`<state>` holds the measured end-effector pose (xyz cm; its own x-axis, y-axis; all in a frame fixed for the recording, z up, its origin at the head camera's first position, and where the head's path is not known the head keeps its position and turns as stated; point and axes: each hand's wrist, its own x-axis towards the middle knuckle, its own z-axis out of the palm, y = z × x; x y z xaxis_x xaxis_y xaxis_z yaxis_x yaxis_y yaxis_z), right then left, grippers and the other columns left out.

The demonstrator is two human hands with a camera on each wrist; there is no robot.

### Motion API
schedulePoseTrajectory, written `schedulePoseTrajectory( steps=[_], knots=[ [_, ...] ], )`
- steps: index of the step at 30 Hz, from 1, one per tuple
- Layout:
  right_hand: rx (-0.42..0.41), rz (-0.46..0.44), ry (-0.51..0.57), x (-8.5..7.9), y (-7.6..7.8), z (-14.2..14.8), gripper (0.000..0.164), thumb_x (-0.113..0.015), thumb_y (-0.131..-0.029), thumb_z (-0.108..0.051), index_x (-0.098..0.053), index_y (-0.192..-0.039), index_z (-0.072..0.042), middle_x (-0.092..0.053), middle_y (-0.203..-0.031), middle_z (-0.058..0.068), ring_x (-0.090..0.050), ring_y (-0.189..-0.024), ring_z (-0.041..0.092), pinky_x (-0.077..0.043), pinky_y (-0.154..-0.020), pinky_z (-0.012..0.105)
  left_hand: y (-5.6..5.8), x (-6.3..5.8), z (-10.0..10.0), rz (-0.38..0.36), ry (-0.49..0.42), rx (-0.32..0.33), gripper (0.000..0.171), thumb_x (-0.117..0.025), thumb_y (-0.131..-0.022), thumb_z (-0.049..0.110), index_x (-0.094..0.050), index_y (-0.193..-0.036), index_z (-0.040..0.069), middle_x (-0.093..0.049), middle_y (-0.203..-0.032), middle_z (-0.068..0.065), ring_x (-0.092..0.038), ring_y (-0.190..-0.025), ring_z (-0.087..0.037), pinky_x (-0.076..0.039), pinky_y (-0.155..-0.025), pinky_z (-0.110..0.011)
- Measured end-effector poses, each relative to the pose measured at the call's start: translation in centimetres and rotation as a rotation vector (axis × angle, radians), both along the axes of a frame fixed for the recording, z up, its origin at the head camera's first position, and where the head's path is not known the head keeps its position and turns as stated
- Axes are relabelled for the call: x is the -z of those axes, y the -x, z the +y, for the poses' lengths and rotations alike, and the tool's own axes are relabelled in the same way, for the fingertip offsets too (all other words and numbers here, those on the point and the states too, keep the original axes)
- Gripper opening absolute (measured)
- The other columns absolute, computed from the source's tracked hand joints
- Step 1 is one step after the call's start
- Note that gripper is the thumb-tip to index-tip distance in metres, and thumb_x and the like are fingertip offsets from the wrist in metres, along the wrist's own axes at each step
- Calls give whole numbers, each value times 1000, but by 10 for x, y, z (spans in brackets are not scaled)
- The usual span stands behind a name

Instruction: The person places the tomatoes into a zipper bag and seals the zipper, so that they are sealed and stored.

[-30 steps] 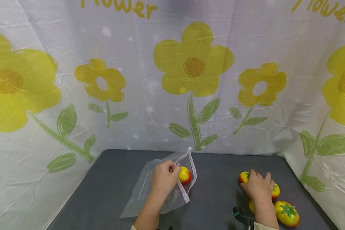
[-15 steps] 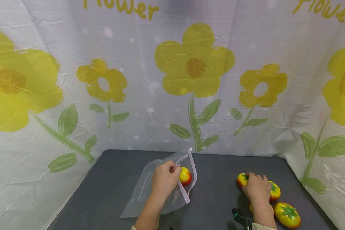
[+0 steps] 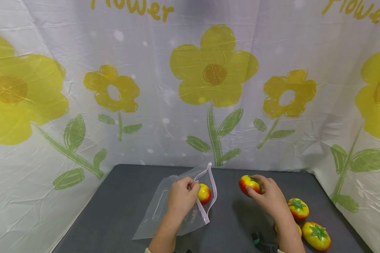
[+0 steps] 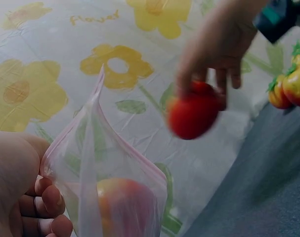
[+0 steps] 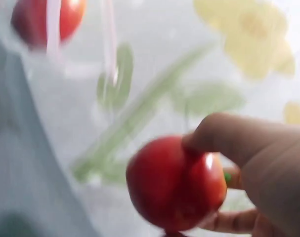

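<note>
My left hand [image 3: 183,197] pinches the rim of a clear zip bag [image 3: 159,205] whose pinkish-white zip edge gapes toward the right. One red-and-yellow toy tomato [image 3: 204,193] sits inside the bag, near its mouth. To the right, my right hand [image 3: 270,196] grips another toy tomato [image 3: 247,183] between thumb and fingers, raised above the table and apart from the bag. In the right wrist view this held tomato [image 5: 174,185] shows its red side, with a bit of green stem near the fingers.
Toy tomatoes with green stems lie at the table's right: one behind [image 3: 298,208], one in front [image 3: 316,235], and one partly hidden by the right forearm. The dark table [image 3: 114,207] meets a flower-print curtain [image 3: 158,140] at its back and sides.
My right hand has picked up the back-left tomato from the group and carried it up and left toward the bag. The left hand and bag stay in place.
</note>
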<state>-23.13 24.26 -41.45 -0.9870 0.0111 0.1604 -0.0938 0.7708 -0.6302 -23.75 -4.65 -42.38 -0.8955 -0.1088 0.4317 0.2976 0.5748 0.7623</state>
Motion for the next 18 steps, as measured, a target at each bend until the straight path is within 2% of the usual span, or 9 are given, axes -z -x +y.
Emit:
schedulePoseTrajectory(
  steps=[4,9,13,18],
  knots=[
    [-102,72,110,-14,-10,-24,55,-75,-93,-36,-58,-137,-7,-57,-125,16,-61,-103,28,-56,-87,45,0,0,0,-2,2,0,24,-64,-85,16,-54,-63,17,-42,-53,7,-41,-48,-11,-33,-47,-25],
    [-148,59,168,-18,-18,-49,51,-86,-83,-27,-62,-125,-10,-59,-124,8,-63,-88,19,-57,-79,33,-1,-1,1,13,-10,18,25,-64,-85,14,-53,-63,17,-41,-53,7,-40,-48,-10,-31,-46,-24],
    [-202,87,166,-12,-19,-64,44,-88,-80,-21,-66,-117,-15,-60,-117,1,-61,-87,16,-56,-78,27,-4,-3,2,29,-14,39,24,-65,-85,13,-53,-64,16,-41,-54,8,-39,-49,-10,-31,-46,-23],
    [-275,158,127,-8,-21,-79,43,-88,-79,-20,-67,-116,-18,-60,-114,-3,-56,-79,14,-54,-71,25,-7,-5,3,27,13,64,23,-67,-85,15,-54,-66,18,-42,-54,7,-39,-48,-9,-33,-44,-22]
  ],
)
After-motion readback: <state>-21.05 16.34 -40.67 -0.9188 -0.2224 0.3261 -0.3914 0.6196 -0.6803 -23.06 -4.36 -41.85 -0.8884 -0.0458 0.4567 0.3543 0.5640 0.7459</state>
